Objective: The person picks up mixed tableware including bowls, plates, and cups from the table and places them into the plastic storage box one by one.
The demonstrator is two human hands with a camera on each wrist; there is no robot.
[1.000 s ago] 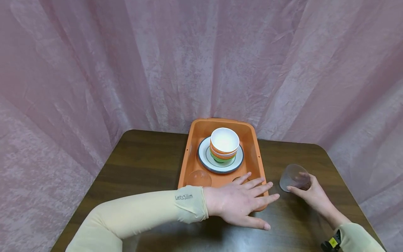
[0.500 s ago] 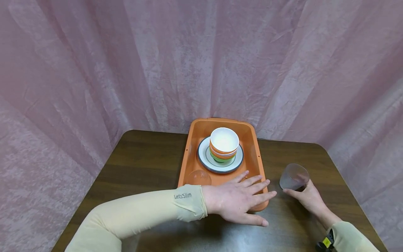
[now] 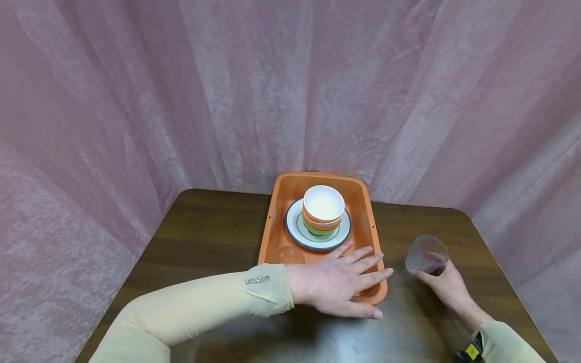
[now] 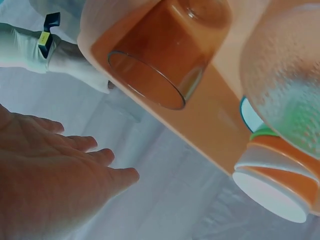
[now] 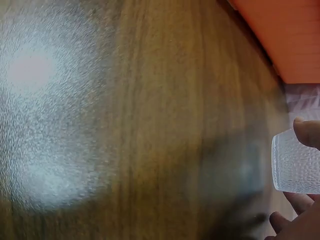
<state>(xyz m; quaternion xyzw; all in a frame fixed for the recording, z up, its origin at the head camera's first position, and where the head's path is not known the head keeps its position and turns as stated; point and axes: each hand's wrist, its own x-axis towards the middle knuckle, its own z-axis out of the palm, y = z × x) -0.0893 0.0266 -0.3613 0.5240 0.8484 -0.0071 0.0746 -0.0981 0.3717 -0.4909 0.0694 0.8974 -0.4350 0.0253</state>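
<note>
My right hand [image 3: 447, 290] holds a translucent textured cup [image 3: 425, 253] between thumb and fingers, to the right of the orange tray [image 3: 374, 237]. In the right wrist view the thumb lies on the side of the cup [image 5: 295, 165]. My left hand [image 3: 338, 283] is spread with straight fingers over the tray's front right corner. Beneath it, mostly hidden in the head view, a clear glass [image 4: 165, 55] stands in the tray. Another translucent textured cup [image 3: 286, 255] is at the tray's front left, partly behind my left forearm.
A stack of white, orange and green bowls [image 3: 324, 204] stands on white plates with a dark rim [image 3: 295, 229] in the tray. Dark wooden table [image 3: 213, 232] surrounds the tray. A pink curtain [image 3: 245, 96] hangs behind the table.
My left hand has shifted slightly to the left and away from me. The right hand has shifted its grip on the cup, which now sits slightly farther right and tilts differently.
</note>
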